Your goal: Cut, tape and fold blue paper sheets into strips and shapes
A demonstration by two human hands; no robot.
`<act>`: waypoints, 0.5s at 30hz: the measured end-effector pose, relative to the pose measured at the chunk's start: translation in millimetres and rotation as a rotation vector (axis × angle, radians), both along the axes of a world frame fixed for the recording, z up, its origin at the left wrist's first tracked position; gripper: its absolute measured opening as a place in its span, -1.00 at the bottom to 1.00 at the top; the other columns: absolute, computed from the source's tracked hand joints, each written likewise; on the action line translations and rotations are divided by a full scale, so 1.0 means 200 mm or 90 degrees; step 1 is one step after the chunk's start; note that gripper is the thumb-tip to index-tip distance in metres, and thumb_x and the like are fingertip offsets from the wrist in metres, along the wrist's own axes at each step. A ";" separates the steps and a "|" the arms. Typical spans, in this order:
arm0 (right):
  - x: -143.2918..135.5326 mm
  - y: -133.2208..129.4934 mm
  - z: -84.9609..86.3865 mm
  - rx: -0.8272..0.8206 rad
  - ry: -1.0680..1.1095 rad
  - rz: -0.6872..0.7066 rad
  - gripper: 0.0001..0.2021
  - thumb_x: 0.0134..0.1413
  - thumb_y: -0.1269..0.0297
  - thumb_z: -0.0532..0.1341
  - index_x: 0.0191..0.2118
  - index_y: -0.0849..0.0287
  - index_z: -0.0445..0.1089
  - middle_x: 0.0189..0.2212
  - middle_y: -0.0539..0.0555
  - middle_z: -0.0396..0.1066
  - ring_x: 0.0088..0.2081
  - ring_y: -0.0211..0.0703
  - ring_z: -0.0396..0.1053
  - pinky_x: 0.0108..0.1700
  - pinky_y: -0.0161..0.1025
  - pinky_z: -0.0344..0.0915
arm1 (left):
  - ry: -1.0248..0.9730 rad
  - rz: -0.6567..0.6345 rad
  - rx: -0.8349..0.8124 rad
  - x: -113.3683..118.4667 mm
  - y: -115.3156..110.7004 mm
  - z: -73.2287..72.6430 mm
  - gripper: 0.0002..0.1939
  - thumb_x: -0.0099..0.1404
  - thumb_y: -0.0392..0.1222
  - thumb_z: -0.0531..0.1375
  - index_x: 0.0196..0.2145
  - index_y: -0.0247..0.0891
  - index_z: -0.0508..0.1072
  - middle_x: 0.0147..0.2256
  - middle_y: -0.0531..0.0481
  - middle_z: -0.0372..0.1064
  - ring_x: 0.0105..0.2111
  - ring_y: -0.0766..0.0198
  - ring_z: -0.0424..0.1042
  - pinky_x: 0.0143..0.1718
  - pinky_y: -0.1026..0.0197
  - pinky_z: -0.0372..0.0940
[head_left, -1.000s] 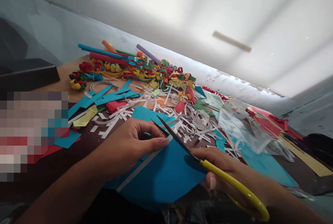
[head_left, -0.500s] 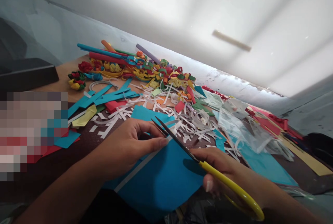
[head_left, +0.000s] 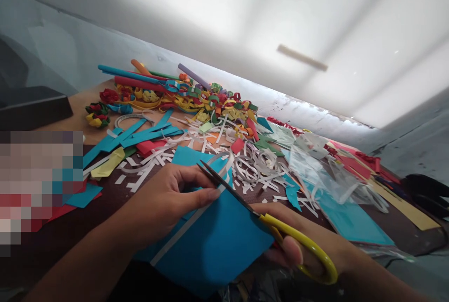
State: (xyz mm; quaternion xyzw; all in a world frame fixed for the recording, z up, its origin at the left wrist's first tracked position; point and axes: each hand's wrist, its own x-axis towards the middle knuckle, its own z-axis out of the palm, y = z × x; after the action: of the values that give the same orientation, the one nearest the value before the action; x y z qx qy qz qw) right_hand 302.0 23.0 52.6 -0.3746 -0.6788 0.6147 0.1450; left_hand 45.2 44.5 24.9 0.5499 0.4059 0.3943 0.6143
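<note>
Scissors (head_left: 267,221), blue paper (head_left: 224,241) partly behind left hand (head_left: 177,194)

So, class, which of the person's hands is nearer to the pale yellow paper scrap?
Left. The left hand is apart from the pale yellow paper scrap, to its right; the right hand, holding the scissors, is farther right, beyond the left hand.

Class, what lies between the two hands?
The scissors' blades and blue paper lie between the left hand and the right hand, as the head view shows.
</note>
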 end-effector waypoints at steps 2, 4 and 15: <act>0.00 -0.01 -0.02 -0.048 0.050 -0.013 -0.37 -0.10 -0.41 0.34 -0.23 0.10 0.31 -0.49 -0.11 0.18 -0.52 -0.35 0.06 -0.50 -0.37 0.03 | -0.004 -0.008 -0.001 0.00 0.00 0.00 -0.77 0.15 0.05 0.43 -0.44 -0.14 0.65 -0.31 0.02 0.59 -0.31 0.18 0.50 -0.28 0.19 0.32; 0.01 -0.01 -0.03 -0.073 0.055 0.032 -0.38 -0.07 -0.40 0.33 -0.22 0.08 0.26 -0.47 -0.11 0.21 -0.51 -0.34 0.11 -0.47 -0.36 0.08 | 0.004 -0.015 0.003 0.00 0.00 0.01 -0.77 0.15 0.07 0.43 -0.43 -0.13 0.64 -0.31 0.02 0.59 -0.30 0.17 0.51 -0.27 0.18 0.32; 0.08 0.02 -0.02 0.106 0.042 0.225 -0.32 0.23 -0.44 -0.08 -0.11 0.18 0.25 -0.22 0.14 0.28 -0.31 -0.17 0.26 -0.19 -0.20 0.35 | 0.034 0.018 0.100 0.00 0.01 -0.01 -0.75 0.17 0.09 0.39 -0.49 -0.11 0.61 -0.28 -0.02 0.56 -0.27 0.11 0.51 -0.25 0.16 0.33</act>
State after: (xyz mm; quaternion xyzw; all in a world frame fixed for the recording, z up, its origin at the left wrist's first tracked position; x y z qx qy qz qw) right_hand 317.3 27.7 49.0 -0.2162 -0.7772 0.5844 0.0874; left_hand 44.6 47.4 22.0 0.6009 0.3976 0.4193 0.5523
